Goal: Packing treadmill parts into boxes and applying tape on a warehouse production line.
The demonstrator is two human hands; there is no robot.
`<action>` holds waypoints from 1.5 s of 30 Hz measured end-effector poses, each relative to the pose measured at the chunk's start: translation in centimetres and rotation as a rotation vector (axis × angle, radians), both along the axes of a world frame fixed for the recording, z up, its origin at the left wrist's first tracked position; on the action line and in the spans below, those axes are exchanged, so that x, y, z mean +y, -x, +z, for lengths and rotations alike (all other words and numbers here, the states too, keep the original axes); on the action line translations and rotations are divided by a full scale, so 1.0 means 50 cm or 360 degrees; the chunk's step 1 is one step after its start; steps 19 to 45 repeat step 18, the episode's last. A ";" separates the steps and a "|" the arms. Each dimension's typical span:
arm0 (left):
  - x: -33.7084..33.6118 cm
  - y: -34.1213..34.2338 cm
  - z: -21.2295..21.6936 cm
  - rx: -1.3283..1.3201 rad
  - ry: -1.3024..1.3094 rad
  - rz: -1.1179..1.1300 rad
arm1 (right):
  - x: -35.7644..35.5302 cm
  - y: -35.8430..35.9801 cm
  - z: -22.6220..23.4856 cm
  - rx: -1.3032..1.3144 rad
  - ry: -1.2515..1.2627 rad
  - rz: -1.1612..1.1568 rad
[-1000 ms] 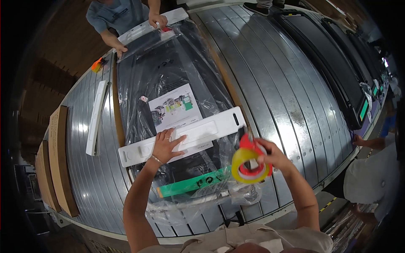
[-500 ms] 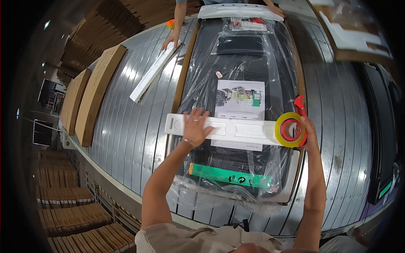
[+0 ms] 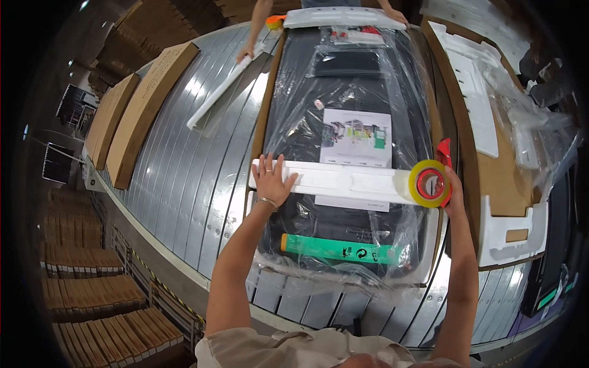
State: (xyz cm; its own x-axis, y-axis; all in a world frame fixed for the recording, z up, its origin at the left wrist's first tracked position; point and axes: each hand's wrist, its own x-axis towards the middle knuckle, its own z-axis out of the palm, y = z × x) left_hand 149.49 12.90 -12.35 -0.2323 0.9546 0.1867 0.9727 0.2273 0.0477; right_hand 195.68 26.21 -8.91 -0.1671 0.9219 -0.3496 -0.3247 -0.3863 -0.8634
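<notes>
**Here, two hands on a foam bar across a wrapped black panel**

Flat and spread, the left hand (image 3: 272, 180) presses its open palm and fingers onto the left end of a white foam bar (image 3: 343, 181), gripping nothing. A thin bracelet sits at its wrist. The right hand (image 3: 453, 189) is at the bar's right end, closed on a red-handled tape dispenser (image 3: 443, 161) that carries a roll of yellowish tape (image 3: 429, 183); the roll rests against the end of the bar (whether tape is actually stuck down there cannot be told).

The foam bar lies crosswise over a large black flat panel (image 3: 356, 92) wrapped in clear plastic film (image 3: 294, 122). Just beyond the bar, on the film, lies a white printed leaflet (image 3: 356, 136) with small coloured pictures. Nearer the person, a green strip (image 3: 337, 248) runs along the panel's lower part. The panel lies on a grey slatted conveyor (image 3: 184, 184), which curves away with the lens.

At the far end, another person's hands are at work: one (image 3: 245, 52) on a long white foam piece (image 3: 224, 92) lying at an angle on the conveyor, the other (image 3: 396, 15) near a white foam cap (image 3: 343, 15) on the panel's far edge. Flat brown cartons (image 3: 147, 104) lie to the left, and to the right sits an open carton with white foam inserts (image 3: 475, 80).
</notes>
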 end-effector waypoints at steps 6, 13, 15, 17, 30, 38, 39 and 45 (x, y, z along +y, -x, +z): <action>-0.068 0.011 0.014 0.0041 0.0141 0.0179 | 0.034 0.029 -0.029 0.0003 0.0026 0.0073; -0.075 0.020 -0.006 0.0078 0.0274 0.0126 | 0.037 0.036 -0.058 -0.0075 0.0041 0.0181; -0.064 0.023 -0.020 0.0083 0.0215 0.0091 | 0.039 0.025 -0.062 -0.0144 0.0081 0.0130; -0.065 0.030 -0.017 0.0108 0.0144 0.0012 | 0.048 0.010 -0.069 -0.0068 0.0051 0.0184; -0.055 0.044 -0.013 0.0113 0.0173 -0.0007 | 0.054 0.010 -0.067 0.0013 -0.0057 0.0257; -0.055 0.044 -0.013 0.0113 0.0173 -0.0007 | 0.054 0.010 -0.067 0.0013 -0.0057 0.0257; -0.055 0.044 -0.013 0.0113 0.0173 -0.0007 | 0.054 0.010 -0.067 0.0013 -0.0057 0.0257; -0.055 0.044 -0.013 0.0113 0.0173 -0.0007 | 0.054 0.010 -0.067 0.0013 -0.0057 0.0257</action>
